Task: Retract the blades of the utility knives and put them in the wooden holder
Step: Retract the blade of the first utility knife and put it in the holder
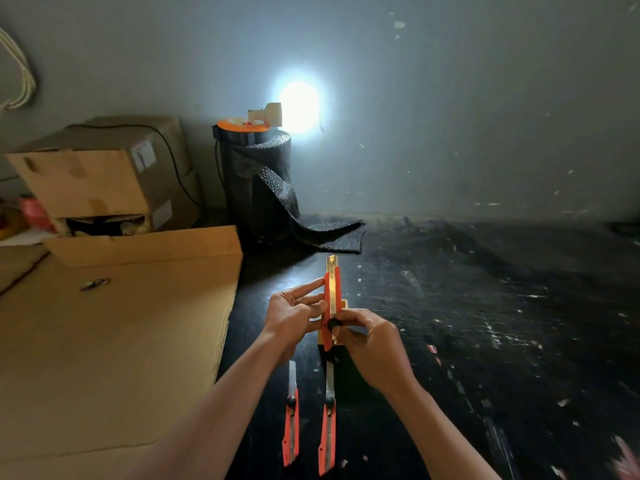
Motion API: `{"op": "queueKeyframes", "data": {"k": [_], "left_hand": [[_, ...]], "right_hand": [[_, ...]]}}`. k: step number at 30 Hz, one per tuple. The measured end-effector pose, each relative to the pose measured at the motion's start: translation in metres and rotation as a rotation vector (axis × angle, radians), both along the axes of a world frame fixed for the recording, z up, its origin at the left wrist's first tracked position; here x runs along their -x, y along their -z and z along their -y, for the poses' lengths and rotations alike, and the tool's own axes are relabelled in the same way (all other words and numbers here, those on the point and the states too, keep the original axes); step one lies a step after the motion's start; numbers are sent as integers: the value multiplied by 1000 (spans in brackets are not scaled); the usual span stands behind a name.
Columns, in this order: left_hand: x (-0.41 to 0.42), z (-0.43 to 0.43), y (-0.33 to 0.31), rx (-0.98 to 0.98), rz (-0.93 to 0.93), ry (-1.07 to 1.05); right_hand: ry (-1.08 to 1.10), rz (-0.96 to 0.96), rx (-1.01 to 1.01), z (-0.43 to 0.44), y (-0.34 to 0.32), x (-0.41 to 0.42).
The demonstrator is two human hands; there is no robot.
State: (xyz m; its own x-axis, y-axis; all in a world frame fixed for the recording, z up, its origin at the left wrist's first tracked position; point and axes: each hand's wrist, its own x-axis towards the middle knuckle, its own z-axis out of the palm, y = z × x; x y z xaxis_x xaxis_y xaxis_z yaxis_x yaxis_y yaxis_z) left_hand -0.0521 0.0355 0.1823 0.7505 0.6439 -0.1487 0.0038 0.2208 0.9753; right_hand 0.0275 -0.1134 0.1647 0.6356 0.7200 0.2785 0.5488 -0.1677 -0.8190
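Note:
I hold an orange utility knife upright above the dark table, its tip pointing away from me and only a short bit of blade showing. My left hand steadies the knife's body from the left. My right hand pinches the black slider knob near its lower end. Behind the knife, partly hidden, stands the wooden holder. Two more orange utility knives lie nearer to me on the table, both with long blades extended.
A large flat cardboard box fills the left side, with more boxes stacked behind it. A black mesh roll topped by a lit lamp stands at the back. The dark tabletop stretches to the right.

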Motion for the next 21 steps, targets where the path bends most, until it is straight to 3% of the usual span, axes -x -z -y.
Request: {"op": "queueKeyframes", "data": {"k": [21], "left_hand": [[-8, -4, -16, -58, 53, 41]], "right_hand": [[-21, -8, -20, 0, -20, -3]]}}
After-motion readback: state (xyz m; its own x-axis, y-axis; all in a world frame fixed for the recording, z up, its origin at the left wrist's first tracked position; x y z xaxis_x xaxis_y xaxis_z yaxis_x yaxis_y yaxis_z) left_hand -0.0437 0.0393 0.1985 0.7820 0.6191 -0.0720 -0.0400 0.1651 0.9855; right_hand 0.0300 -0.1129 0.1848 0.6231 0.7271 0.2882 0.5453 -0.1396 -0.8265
